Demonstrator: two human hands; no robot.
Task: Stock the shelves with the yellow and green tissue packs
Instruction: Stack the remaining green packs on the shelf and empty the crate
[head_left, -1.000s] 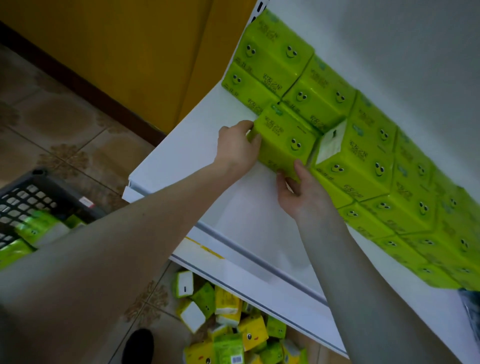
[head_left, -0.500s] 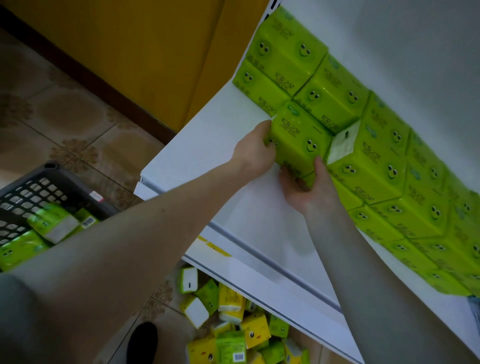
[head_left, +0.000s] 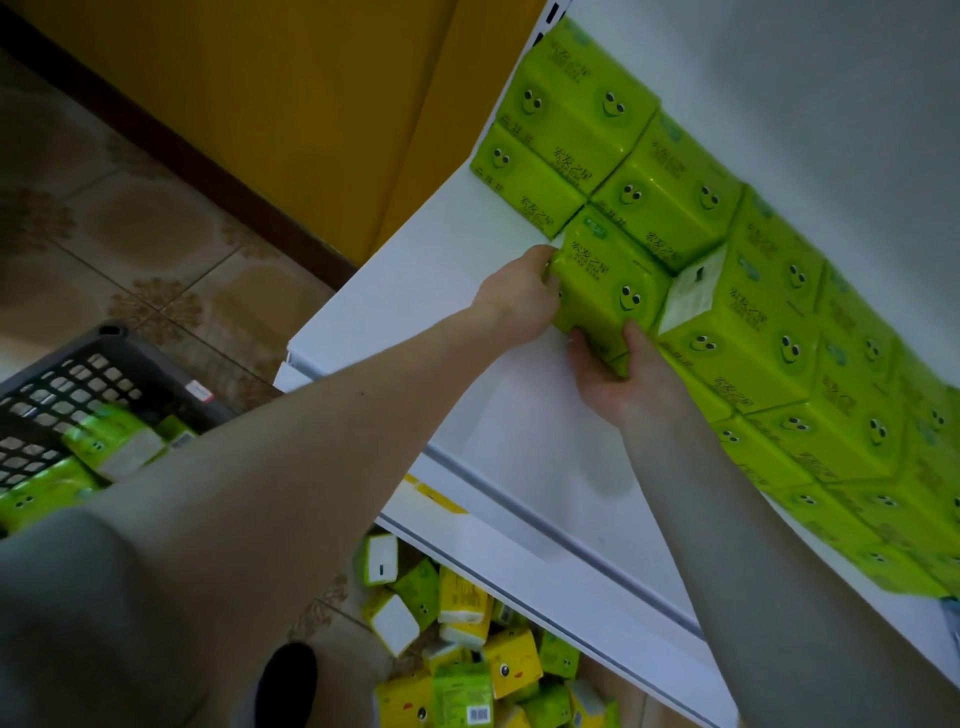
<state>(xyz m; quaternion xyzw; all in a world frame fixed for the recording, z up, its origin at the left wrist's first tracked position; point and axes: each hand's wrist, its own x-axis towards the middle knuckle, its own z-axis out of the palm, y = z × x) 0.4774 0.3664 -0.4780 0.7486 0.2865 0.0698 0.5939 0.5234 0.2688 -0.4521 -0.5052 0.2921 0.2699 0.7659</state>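
Observation:
A green tissue pack with a smiley face sits on the white shelf, pressed against the stacked row of green packs along the back wall. My left hand grips its left end. My right hand holds its near lower edge from below, thumb up against its side. One neighbouring pack shows a white end face. Several more green packs run along the shelf to the right.
A dark plastic basket with green packs stands on the tiled floor at left. Yellow and green packs lie piled on the floor below the shelf. A yellow wall panel borders the shelf's left end. The shelf's front strip is bare.
Both hands have pushed the green pack deeper into the shelf, up against the stacked row. The camera has moved slightly closer.

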